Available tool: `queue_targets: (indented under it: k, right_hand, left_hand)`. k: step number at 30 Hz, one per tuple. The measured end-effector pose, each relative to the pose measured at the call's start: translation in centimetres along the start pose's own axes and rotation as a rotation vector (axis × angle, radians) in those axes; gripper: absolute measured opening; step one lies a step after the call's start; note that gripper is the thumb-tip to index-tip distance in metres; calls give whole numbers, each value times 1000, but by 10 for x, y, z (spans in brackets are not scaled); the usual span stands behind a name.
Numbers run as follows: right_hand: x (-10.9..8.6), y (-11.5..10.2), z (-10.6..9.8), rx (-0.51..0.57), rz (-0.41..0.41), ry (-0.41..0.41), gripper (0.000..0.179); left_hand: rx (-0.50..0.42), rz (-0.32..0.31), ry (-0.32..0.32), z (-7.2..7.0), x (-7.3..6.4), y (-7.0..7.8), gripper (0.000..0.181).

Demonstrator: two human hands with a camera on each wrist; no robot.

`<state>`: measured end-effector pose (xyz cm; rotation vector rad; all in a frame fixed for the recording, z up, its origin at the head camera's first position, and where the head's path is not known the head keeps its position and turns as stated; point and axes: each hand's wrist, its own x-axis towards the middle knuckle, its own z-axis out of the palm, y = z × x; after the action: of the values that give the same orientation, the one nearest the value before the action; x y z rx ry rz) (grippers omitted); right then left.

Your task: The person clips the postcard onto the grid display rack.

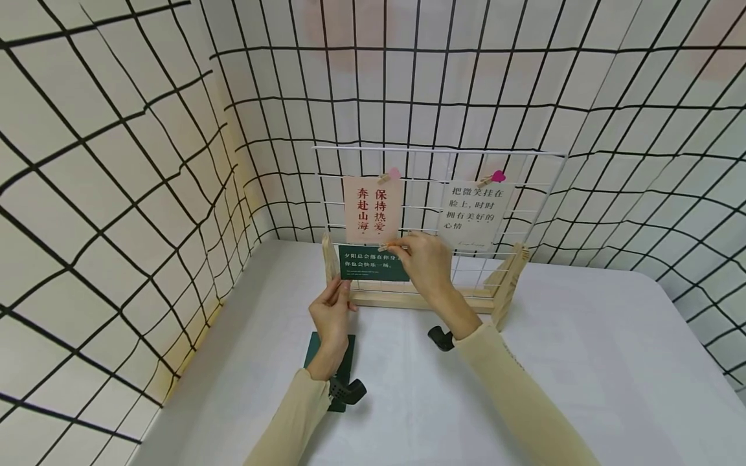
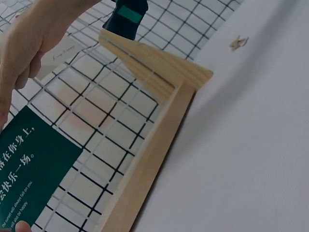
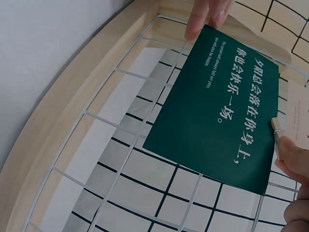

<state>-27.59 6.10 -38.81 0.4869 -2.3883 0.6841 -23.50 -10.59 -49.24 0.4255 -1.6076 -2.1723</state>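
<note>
A dark green card (image 1: 373, 270) with white writing lies against a white wire grid (image 3: 116, 171) on a wooden stand. At the card's lower left corner, my left hand (image 1: 330, 316) pinches it, with the thumb tip showing over its edge in the left wrist view. My right hand (image 1: 428, 262) pinches a small wooden clothespin (image 3: 276, 126) at the card's top edge. Above hangs a pink card (image 1: 373, 210) with red writing, held by a clothespin with a pale pink heart. To its right, a white card (image 1: 474, 213) hangs from a clothespin with a bright pink heart (image 1: 498, 176).
The stand's wooden base bar (image 1: 408, 300) runs along the grid's foot. More dark green cards (image 1: 311, 348) lie on the white table, partly under my left forearm. A loose clothespin (image 2: 236, 43) lies on the table beyond the stand's side. Black wire mesh (image 1: 146, 194) surrounds the table.
</note>
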Motion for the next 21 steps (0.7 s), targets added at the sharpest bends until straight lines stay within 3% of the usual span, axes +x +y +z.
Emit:
queue_targets:
  k: [11,21]
  right_hand:
    - [-1,2,5,60,33,40,18]
    - [1,3,2,137,46,-12,16]
  left_hand:
    - [78,26,-55,-2,1,-1,47]
    - [58,37,-79,0,1,-2,50]
